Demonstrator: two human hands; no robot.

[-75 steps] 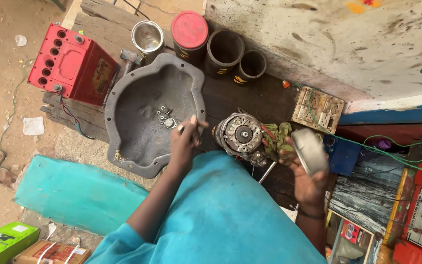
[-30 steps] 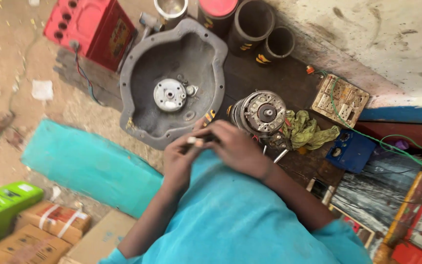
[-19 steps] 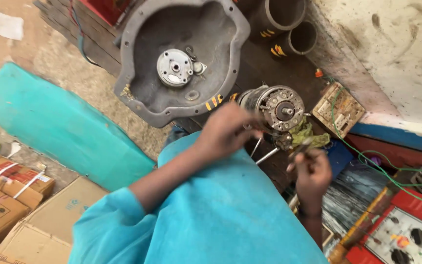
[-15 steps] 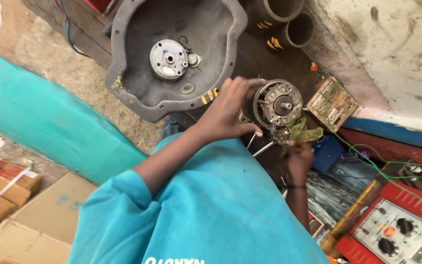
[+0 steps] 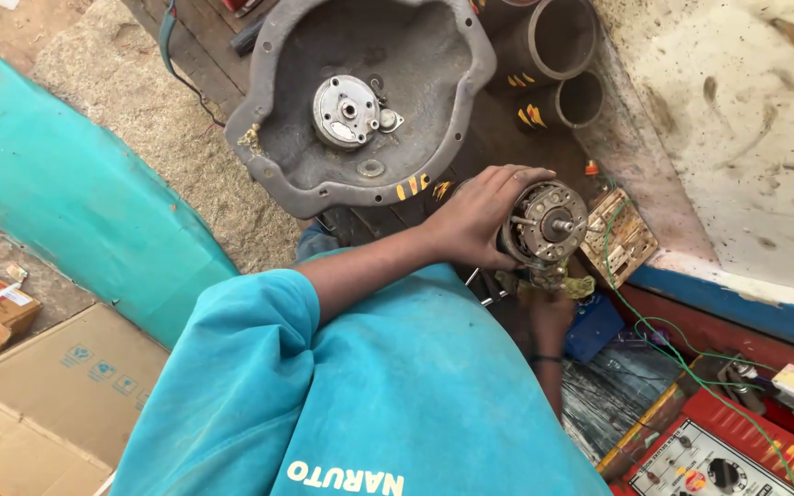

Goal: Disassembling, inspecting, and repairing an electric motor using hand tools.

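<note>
Round grey metal motor w/ centre shaft (image 5: 547,223) is gripped from its left side by left hand (image 5: 475,216), fingers wrapped round housing. Right hand (image 5: 551,308) is seen just below motor, near a yellow-green rag (image 5: 570,284); grip can't be told. Grey cast-metal dish housing (image 5: 360,101) is sat far-left of motor.

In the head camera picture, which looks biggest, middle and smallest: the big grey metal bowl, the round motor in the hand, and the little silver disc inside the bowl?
1. Grey metal bowl, by far the largest.
2. Round motor, held by the left hand.
3. Silver disc, only slightly smaller than the motor; the motor may sit nearer the camera, so this order is unsure.
</note>
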